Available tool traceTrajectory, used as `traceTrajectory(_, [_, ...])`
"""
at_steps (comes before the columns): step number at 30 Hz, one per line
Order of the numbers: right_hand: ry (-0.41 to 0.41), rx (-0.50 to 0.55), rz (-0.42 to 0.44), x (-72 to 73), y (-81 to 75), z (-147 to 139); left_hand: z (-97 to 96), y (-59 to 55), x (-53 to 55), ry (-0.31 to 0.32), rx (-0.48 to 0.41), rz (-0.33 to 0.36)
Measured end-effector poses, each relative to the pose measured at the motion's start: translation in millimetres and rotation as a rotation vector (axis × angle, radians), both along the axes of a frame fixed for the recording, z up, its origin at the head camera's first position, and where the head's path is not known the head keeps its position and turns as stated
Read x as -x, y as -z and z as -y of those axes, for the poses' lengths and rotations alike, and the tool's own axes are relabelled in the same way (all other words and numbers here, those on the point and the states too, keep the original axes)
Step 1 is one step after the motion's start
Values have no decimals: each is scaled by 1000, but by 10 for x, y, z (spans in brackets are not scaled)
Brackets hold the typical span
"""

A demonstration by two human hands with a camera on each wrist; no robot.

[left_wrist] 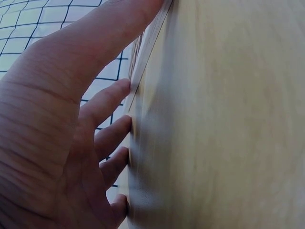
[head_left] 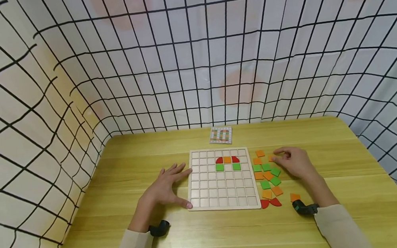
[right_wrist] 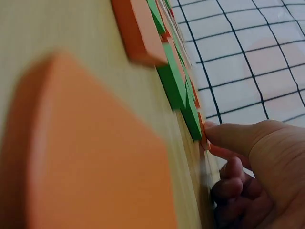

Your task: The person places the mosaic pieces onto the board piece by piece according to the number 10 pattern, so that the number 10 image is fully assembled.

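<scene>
A pale wooden grid board lies flat on the table. On it sit an orange square tile between two red quarter-round tiles, and two green squares below the red ones. My left hand spreads along the board's left edge, its thumb at the near corner and index fingertip farther up. To the right of the loose tiles, my right hand pinches an orange square tile between thumb and index finger, low at the table; the other fingers curl in.
Loose green tiles, orange tiles and two red quarter-rounds lie right of the board. One orange tile sits near the right wrist. A patterned card lies behind the board. Black-lined white sheeting encloses the table.
</scene>
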State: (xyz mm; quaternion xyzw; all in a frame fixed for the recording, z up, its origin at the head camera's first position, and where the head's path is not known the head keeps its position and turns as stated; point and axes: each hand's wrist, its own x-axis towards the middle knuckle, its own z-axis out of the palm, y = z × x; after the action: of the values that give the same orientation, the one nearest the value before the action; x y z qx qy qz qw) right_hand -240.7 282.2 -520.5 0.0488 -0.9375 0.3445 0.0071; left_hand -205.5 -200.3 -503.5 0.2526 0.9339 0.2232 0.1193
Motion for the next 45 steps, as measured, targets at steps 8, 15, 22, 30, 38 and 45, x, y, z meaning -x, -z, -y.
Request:
traceTrajectory(8, [-53, 34, 43, -6, 35, -137, -2, -25, -4, 3, -10, 3])
traceTrajectory(15, [-91, 32, 57, 0, 62, -144, 7, 13, 9, 1, 7, 1])
traceTrajectory(22, [-66, 21, 33, -7, 69, -120, -1, 3, 8, 8, -1, 1])
traceTrajectory(30, [-68, 36, 30, -25, 56, -109, 8, 9, 4, 7, 1, 0])
traceTrajectory(38, [-75, 56, 24, -41, 71, -120, 1, -9, -3, 10, -14, -6])
traceTrajectory(45, [-109, 63, 4, -61, 6, -26, 16, 3, -7, 6, -15, -5])
